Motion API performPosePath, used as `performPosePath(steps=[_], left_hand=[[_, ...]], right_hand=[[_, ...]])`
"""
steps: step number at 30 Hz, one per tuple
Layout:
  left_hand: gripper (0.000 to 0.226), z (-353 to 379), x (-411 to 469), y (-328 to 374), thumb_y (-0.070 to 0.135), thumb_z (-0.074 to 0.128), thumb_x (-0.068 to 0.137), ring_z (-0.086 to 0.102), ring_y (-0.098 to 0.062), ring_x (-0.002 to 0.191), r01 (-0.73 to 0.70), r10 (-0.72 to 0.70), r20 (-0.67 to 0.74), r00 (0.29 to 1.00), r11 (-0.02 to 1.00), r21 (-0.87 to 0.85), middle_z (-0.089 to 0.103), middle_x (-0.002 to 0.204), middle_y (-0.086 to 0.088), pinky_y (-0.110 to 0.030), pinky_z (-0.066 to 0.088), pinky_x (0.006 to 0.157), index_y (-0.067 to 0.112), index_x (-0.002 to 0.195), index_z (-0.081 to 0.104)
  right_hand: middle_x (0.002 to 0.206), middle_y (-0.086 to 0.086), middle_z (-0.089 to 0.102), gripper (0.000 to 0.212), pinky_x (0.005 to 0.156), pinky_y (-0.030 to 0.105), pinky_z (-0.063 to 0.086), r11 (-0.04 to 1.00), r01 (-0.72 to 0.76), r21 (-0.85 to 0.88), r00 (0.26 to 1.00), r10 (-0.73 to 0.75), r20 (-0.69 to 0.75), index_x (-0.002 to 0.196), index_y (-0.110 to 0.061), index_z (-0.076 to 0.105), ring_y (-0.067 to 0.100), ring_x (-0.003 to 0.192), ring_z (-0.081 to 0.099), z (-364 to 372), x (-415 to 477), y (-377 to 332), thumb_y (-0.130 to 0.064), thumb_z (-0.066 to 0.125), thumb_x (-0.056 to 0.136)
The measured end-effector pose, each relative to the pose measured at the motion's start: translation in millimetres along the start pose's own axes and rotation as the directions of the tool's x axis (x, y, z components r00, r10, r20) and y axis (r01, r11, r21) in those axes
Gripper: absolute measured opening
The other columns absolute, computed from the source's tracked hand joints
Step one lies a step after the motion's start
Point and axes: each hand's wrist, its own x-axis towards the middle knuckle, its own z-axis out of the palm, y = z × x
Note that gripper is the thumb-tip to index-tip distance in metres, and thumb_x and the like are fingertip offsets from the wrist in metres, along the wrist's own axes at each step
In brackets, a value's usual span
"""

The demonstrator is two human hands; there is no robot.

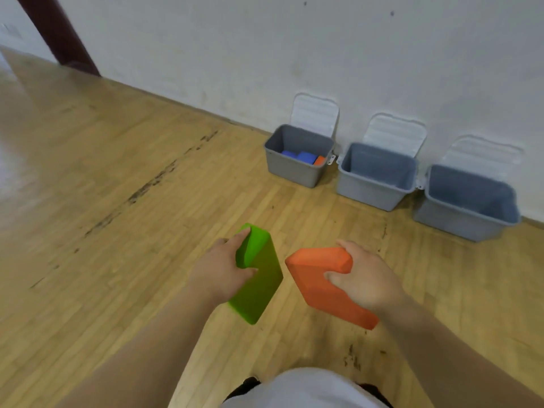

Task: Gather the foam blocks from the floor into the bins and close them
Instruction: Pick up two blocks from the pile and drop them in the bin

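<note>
Gripping a green foam block point(259, 278), the left hand point(220, 267) curls round its upper end, while the right hand point(363, 279) clasps an orange foam block point(319, 282) just beside it, both above the wooden floor point(117, 201). Farther off, three grey bins point(297, 169) stand open along the wall point(294, 54), the leftmost holding blue blocks point(298, 156) and an orange one.

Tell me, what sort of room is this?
Likely a bare studio or playroom: wooden strip floor, plain white wall, and open grey storage bins lined along it, one holding foam blocks.
</note>
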Motion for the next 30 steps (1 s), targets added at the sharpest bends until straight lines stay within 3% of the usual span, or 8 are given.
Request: performPosePath(steps=[5,12,20,26,30], left_hand=[[0.095,-46,92,-6,0.056,0.071,0.083,0.057,-0.025,0.118,-0.056,0.056,0.008,0.998,0.997,0.050,0.049,0.135,0.002,-0.045,0.054,0.096,0.052,0.158,0.014],[0.095,-60,227,16,0.053,0.073,0.084,0.056,-0.021,0.120,-0.096,0.095,0.046,0.994,0.995,0.018,0.049,0.139,0.003,-0.035,0.050,0.094,0.048,0.160,0.016],[0.095,-86,400,75,0.050,0.074,0.085,0.056,-0.022,0.114,0.042,-0.040,0.043,0.998,0.997,-0.059,0.049,0.136,0.003,-0.042,0.054,0.095,0.049,0.159,0.016],[0.094,-111,492,97,0.053,0.072,0.086,0.056,-0.021,0.111,0.091,-0.086,0.040,0.995,0.987,-0.133,0.048,0.135,0.004,-0.040,0.054,0.091,0.049,0.160,0.015],[0.094,-124,574,93,0.052,0.073,0.086,0.055,-0.024,0.114,0.097,-0.086,0.087,0.992,0.987,-0.125,0.047,0.136,0.002,-0.042,0.053,0.093,0.048,0.160,0.015]], right_hand=[[0.149,-0.006,0.042,0.082,0.102,0.038,0.045,0.996,-0.074,0.050,0.997,0.076,-0.026,0.156,-0.039,0.033,0.020,0.127,0.049,-4,64,-39,-0.058,0.070,0.086],[0.146,-0.005,0.043,0.079,0.099,0.038,0.044,0.996,-0.075,0.048,0.997,0.076,-0.024,0.156,-0.041,0.032,0.016,0.120,0.047,-22,197,-46,-0.056,0.068,0.086],[0.146,-0.003,0.041,0.083,0.103,0.040,0.047,0.999,-0.034,0.003,0.997,0.034,0.066,0.155,-0.036,0.035,0.019,0.124,0.050,-78,400,-46,-0.054,0.074,0.084],[0.146,0.001,0.045,0.082,0.108,0.042,0.045,0.996,0.015,-0.087,0.994,-0.005,0.110,0.155,-0.030,0.039,0.022,0.128,0.051,-123,519,-66,-0.053,0.073,0.084],[0.136,0.002,0.053,0.077,0.095,0.033,0.047,0.998,-0.026,-0.054,0.995,0.031,0.099,0.149,-0.028,0.046,0.016,0.108,0.056,-128,591,-79,-0.050,0.078,0.082]])
